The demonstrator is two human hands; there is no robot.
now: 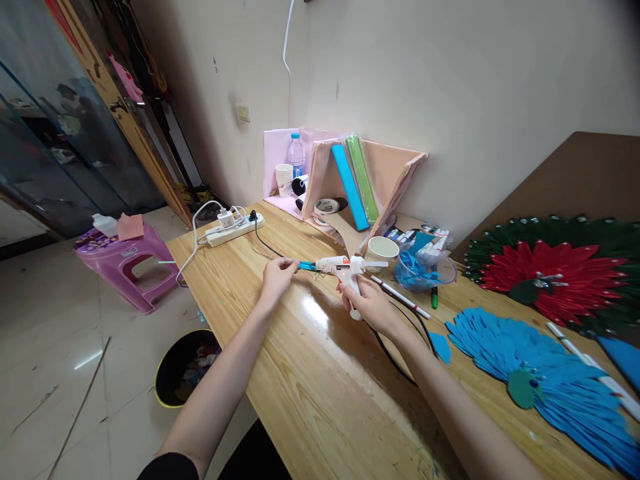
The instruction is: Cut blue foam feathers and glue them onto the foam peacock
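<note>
My right hand (369,301) is wrapped round the handle of a white hot glue gun (334,265), with a glue stick poking out of its rear. The gun's nozzle points left, toward my left hand (278,279). Between the pinched thumb and finger of my left hand is a small blue piece (306,265), its right end at the nozzle. Whether nozzle and piece touch, I cannot tell. A black cord (395,360) hangs from the gun and loops over the wooden table (295,373) beneath my hands.
A power strip (235,230) lies at the table's far left corner. Pink card boxes (393,180) stand against the wall. A paper cup (383,250) and a bowl of scraps (425,273) sit behind my right hand. Blue feathered craft (545,393) covers the right; a bin (185,367) stands below left.
</note>
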